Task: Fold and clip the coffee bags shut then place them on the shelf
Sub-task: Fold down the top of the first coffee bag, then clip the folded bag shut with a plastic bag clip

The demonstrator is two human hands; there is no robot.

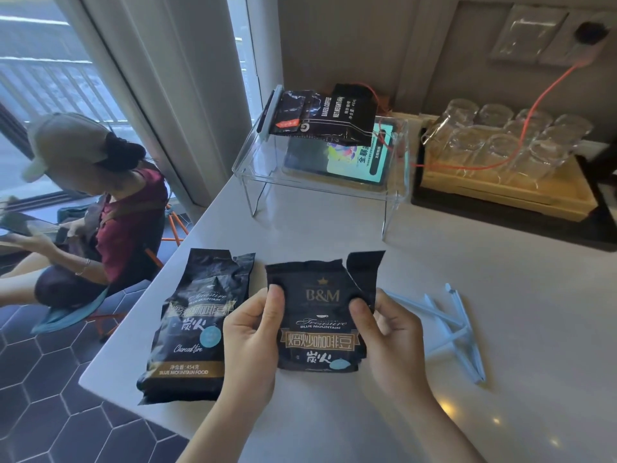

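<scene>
I hold a black B&M coffee bag [322,315] upright over the white counter [500,329], its torn top edge open. My left hand [252,332] grips its left side, thumb on the front. My right hand [387,332] grips its right side the same way. A second black coffee bag [197,325] lies flat on the counter to the left, top unsealed. A third bag [325,111] lies on the clear acrylic shelf [320,192], with a light blue clip [272,108] along its left end. Several light blue clip sticks [457,329] lie to the right of my hands.
A tablet with a lit screen [354,158] sits under the shelf. A wooden tray with several upturned glasses [507,142] stands at the back right, with an orange cable [547,85] running over it. A person sits [96,208] left of the counter edge.
</scene>
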